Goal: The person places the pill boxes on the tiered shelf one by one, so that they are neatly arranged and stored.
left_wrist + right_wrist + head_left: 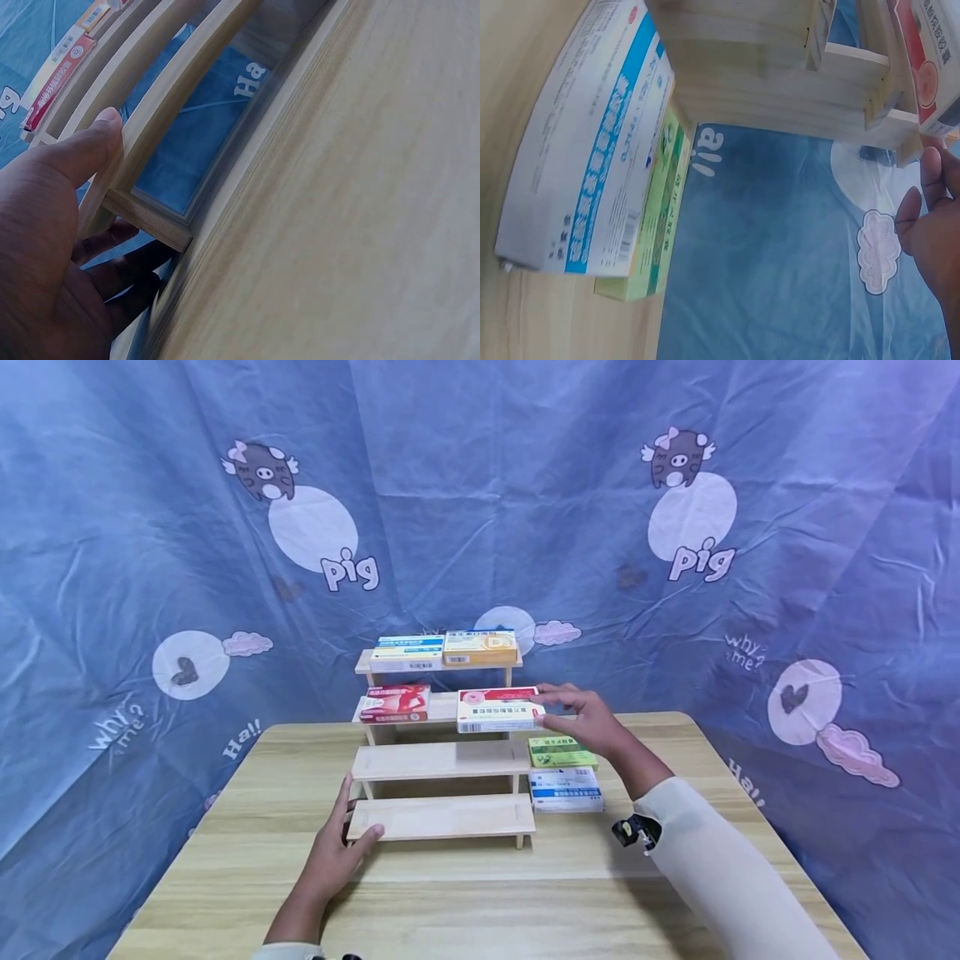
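A four-tier wooden step shelf [442, 817] stands on the table. My left hand [333, 852] grips its lowest tier at the left end; the left wrist view shows the thumb [109, 124] on the tier's edge and the other fingers around the side by the leg. My right hand [588, 718] pinches a red-and-white medicine box [498, 714] by its right end, at the second tier from the top. Left of that box, on the same tier, lies a red medicine box [395, 703]. The top tier bears a blue-yellow-white box [407, 652] and an orange-white box [480, 647].
Right of the shelf, a green medicine box [562, 752] and a white-and-blue box [566, 789] lie on the wooden table [585, 893]. A blue printed curtain [480, 510] hangs behind the table and along its sides.
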A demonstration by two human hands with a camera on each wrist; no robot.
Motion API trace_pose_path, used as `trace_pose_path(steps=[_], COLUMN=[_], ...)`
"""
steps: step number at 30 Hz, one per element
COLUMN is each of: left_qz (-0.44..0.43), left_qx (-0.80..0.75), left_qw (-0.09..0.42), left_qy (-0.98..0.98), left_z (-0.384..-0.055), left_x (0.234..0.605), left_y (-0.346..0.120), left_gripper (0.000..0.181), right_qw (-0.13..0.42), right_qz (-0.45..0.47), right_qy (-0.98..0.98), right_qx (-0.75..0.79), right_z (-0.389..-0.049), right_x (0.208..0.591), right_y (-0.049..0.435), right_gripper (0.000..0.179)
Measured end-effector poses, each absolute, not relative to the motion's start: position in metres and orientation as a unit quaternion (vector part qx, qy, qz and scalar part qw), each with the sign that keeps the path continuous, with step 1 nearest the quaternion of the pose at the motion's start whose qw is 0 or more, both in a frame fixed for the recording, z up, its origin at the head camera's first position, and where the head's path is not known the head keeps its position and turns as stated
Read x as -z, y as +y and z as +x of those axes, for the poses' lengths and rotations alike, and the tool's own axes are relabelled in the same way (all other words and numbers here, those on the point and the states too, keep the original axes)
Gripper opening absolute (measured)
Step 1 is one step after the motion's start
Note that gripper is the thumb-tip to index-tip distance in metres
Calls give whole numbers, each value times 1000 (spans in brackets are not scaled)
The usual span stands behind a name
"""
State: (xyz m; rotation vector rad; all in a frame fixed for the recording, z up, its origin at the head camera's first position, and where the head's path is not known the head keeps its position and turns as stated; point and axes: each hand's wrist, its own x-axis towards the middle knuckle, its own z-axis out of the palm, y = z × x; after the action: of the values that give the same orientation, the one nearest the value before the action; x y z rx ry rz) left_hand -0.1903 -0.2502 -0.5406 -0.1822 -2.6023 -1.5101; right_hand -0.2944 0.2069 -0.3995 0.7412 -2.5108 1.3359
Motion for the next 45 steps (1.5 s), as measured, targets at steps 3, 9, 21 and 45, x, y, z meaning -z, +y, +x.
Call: trace_pose_path(steps=[3, 9, 21, 45], left_qz=[-60, -64, -66, -61], left_qx=[501, 502, 497, 497], left_qw=[63, 65, 66, 67], left_qy=[-861, -860, -863, -863], left_z=[-191, -190, -190, -191], left_x=[540, 538, 539, 542], left_y=[-250, -251, -251, -250], left_gripper=[105, 105, 104, 103], right_qw=[97, 89, 85, 118], right_qz=[258, 262, 243, 231], right_qy=[-848, -849, -847, -832], right_qx=[-452, -450, -466, -490], right_z=[-298, -305, -317, -325], right_x=[399, 399, 403, 417], right_y=[202, 194, 185, 172], right_gripper=[38, 40, 40, 41])
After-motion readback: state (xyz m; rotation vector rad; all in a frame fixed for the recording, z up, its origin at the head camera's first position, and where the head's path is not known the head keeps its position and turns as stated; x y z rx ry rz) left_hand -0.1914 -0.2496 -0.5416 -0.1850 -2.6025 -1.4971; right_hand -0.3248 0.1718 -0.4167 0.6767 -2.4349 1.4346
